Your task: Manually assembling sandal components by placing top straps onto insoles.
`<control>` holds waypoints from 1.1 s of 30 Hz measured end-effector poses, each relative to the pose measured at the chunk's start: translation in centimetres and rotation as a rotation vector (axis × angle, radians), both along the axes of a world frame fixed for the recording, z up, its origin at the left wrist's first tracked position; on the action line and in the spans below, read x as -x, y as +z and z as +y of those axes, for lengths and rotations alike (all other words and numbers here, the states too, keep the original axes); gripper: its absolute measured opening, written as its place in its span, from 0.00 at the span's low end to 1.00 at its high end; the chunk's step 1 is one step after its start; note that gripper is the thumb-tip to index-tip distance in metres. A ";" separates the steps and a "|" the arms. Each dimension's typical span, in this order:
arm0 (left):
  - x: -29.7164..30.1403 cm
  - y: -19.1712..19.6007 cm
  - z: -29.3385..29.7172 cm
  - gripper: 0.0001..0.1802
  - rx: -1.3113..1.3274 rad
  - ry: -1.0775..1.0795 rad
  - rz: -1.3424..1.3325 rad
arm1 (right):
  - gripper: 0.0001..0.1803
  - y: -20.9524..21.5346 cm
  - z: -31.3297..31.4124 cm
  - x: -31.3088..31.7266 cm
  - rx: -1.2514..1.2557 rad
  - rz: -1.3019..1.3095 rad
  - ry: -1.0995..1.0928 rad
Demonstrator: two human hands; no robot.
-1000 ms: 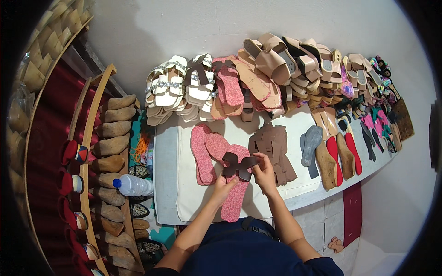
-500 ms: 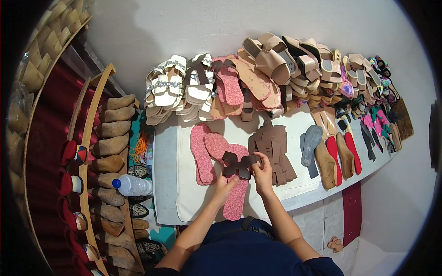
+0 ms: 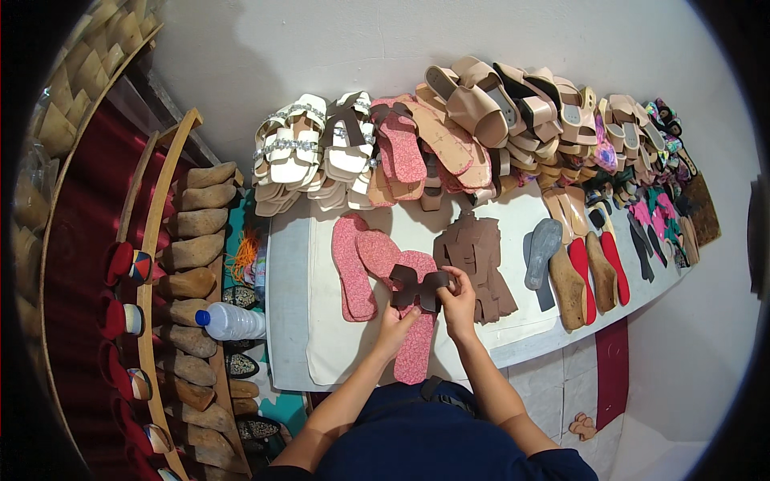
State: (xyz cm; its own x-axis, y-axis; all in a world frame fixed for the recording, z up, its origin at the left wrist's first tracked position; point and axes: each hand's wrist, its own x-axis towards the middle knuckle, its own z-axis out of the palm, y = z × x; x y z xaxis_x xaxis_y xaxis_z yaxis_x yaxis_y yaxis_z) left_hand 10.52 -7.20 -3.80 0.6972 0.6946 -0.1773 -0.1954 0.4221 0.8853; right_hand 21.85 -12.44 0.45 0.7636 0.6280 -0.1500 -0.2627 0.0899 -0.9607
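A dark brown cut sandal strap (image 3: 419, 285) is held over a pink insole (image 3: 415, 341) on the white table (image 3: 290, 321). My left hand (image 3: 395, 327) grips the strap's near left edge and rests on the pink insole. My right hand (image 3: 458, 297) pinches the strap's right end. Two more pink insoles (image 3: 353, 264) lie just left of the strap. A pile of brown cut strap pieces (image 3: 477, 260) sits right of my right hand.
White sandals (image 3: 309, 152), pink soles and tan sandals (image 3: 489, 104) line the table's far edge. Grey, tan and red soles (image 3: 573, 268) lie at right. A plastic bottle (image 3: 231, 321) and wooden shoe lasts (image 3: 196, 232) stand on the rack at left.
Both hands stay on the brown strap over the pink insole; the fingers have shifted only slightly.
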 end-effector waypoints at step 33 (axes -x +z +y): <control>0.2 2.0 0.1 0.24 0.126 -0.103 -0.051 | 0.12 0.3 -1.8 -1.7 0.192 -0.469 0.165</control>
State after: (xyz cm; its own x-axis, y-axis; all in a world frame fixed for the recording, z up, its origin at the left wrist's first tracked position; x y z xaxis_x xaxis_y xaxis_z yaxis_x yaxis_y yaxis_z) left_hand 10.27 -7.14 -1.79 0.7736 0.5938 -0.2211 -0.1884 0.5488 0.8144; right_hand 23.55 -14.28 0.75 0.6696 0.7404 0.0594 0.2032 -0.1057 -0.9734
